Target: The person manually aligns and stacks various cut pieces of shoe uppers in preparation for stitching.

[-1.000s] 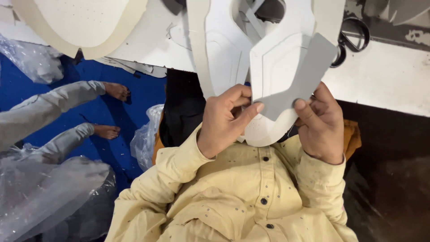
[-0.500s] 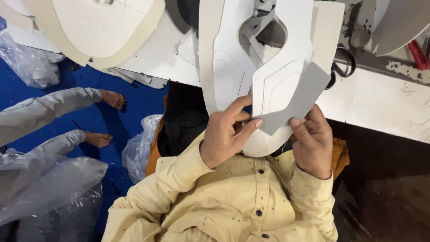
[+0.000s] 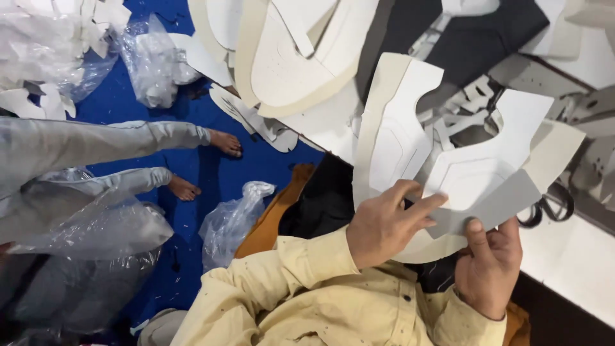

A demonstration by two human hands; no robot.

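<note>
- Left hand (image 3: 387, 224), yellow sleeve, fingers spread flat on the front of a white cut-out panel (image 3: 474, 173), clamped on its lower left edge, thumb side not fully visible.
- Right hand (image 3: 490, 256) grips the same stack from below: thumb pressed on a grey card piece (image 3: 493, 208) that lies over the white panel's lower part, other fingers hidden behind.
- White panel has stitched or scored outline lines, rounded bottom edge showing under the grey piece, held up in front of the chest, just above the yellow shirt (image 3: 320, 301).
- Second tall white panel (image 3: 394, 134) with a beige edge stands just left of the held one, touching or overlapping it; cannot tell if either hand holds it.
- Above: big beige-and-white shaped panels (image 3: 301, 57) piled on the desk (image 3: 570, 256), dark sheet (image 3: 474, 32) behind them, white offcuts in between.
- Black scissors handles (image 3: 551, 208) on the desk, just right of the grey piece.
- Left side: blue floor (image 3: 192, 160), another person's bare feet (image 3: 224, 142) and grey trouser legs (image 3: 83, 144) stretched out on it.
- Clear plastic bags (image 3: 230, 221) on the floor, one beside the yellow sleeve, more with white scraps (image 3: 154, 57) top left.
</note>
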